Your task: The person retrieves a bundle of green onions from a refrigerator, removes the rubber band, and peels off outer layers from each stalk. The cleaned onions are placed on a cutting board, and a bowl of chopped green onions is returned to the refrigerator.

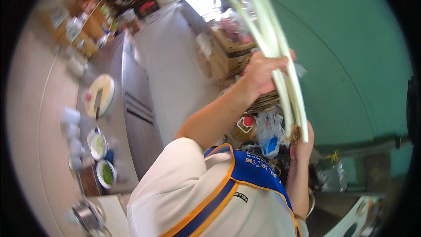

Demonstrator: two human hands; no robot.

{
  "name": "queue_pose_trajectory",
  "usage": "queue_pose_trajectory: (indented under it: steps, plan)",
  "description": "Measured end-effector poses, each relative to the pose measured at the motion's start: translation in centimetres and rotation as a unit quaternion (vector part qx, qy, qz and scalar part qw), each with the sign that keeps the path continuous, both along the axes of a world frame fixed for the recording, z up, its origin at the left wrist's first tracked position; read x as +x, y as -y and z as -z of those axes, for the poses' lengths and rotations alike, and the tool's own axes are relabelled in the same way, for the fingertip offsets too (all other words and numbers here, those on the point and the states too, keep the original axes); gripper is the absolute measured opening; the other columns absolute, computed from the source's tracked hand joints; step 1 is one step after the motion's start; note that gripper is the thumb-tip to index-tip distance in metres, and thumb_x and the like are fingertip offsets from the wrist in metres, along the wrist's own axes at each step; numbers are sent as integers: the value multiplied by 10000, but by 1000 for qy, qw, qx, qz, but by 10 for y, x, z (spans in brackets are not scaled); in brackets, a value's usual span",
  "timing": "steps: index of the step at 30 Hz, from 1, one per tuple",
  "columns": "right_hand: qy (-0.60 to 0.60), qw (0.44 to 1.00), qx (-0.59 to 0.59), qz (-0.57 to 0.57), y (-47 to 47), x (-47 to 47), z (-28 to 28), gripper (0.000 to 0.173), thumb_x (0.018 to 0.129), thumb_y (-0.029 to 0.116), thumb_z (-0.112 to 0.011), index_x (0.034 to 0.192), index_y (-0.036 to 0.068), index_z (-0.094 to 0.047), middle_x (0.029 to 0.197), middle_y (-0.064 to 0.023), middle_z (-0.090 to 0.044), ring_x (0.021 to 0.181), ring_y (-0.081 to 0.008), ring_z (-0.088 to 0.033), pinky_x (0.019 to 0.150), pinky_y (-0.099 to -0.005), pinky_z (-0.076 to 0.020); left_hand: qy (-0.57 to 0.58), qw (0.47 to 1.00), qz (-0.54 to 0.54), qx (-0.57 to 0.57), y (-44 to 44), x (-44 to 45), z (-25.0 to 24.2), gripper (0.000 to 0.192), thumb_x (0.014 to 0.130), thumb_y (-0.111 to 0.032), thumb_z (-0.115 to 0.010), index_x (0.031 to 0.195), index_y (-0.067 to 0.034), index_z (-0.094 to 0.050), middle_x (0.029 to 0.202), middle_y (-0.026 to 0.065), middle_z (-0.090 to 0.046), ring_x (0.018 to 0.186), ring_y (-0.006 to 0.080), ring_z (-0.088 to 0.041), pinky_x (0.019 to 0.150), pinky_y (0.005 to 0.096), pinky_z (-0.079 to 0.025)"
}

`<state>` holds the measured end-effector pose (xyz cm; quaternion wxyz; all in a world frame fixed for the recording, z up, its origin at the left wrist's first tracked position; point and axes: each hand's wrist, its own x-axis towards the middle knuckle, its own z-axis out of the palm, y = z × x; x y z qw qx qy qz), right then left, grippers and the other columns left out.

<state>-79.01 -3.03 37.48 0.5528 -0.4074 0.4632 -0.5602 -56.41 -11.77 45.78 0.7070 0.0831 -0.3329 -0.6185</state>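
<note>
Several long scallion stalks (270,36), white with pale green upper parts, rise in front of me at a slant. My left hand (263,74) is closed around their middle, with fingertips showing past the far side. At the lower end, brown roots (295,135) hang by the cut white ends. My right hand (302,146) is right behind this root end, partly hidden by the stalks. Whether its fingers grip them cannot be made out. My blue apron (253,168) with orange edging lies below the stalks.
On the left, a steel counter (113,62) carries a round cutting board (107,97) with a cleaver (98,100), plus bowls of chopped greens (107,173). A red-capped oil jug (241,131), plastic bags (268,128) and cardboard boxes (227,52) stand by the green wall (342,72).
</note>
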Motion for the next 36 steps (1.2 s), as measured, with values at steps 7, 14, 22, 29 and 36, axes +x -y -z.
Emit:
queue_pose_trajectory:
  steps: [7, 14, 22, 29, 36]
  plan:
    - [-6, 1000, 2, -21, 1, 4, 5, 164, 1031, 188, -565, 1019, 30, -609, 865, -23, -596, 713, -92, -552, 583, -264, -444, 26, 999, -34, 20, 0, 17, 13, 173, 899, -27, -660, 1070, -4, -652, 924, 65, -649, 782, 163, -632, 728, 359, -567]
    - [-154, 975, -122, -104, 11, 6, -28, 206, 1039, 204, -552, 1001, 5, -586, 809, -28, -570, 693, -84, -525, 597, -234, -428, -64, 993, -76, 57, -9, 44, 19, 165, 924, -72, -637, 1075, -10, -660, 930, 73, -652, 782, 179, -629, 734, 369, -565]
    - [-227, 888, -373, -145, 9, 22, -50, 207, 990, 167, -550, 931, -7, -644, 933, -111, -626, 834, -252, -589, 784, -357, -467, -130, 989, 65, -30, 2, 68, 39, 365, 1007, -209, -520, 1302, 6, -531, 1027, 183, -683, 938, 343, -698, 840, 519, -602]
    - [-86, 949, -300, -40, 14, 15, -38, 196, 1024, 169, -556, 930, 11, -622, 880, -68, -610, 849, -188, -579, 781, -312, -450, -70, 993, 92, -23, 16, 41, 11, 234, 946, -132, -585, 1142, -36, -504, 904, 65, -470, 828, 193, -471, 758, 335, -423]
    - [-213, 912, -293, 189, -7, 2, -12, 182, 1016, 155, -570, 936, -6, -600, 867, -88, -581, 795, -207, -559, 724, -323, -453, -17, 995, 99, 0, 24, 4, 2, 239, 958, -138, -584, 1162, -43, -502, 856, 56, -483, 782, 193, -468, 768, 334, -441]
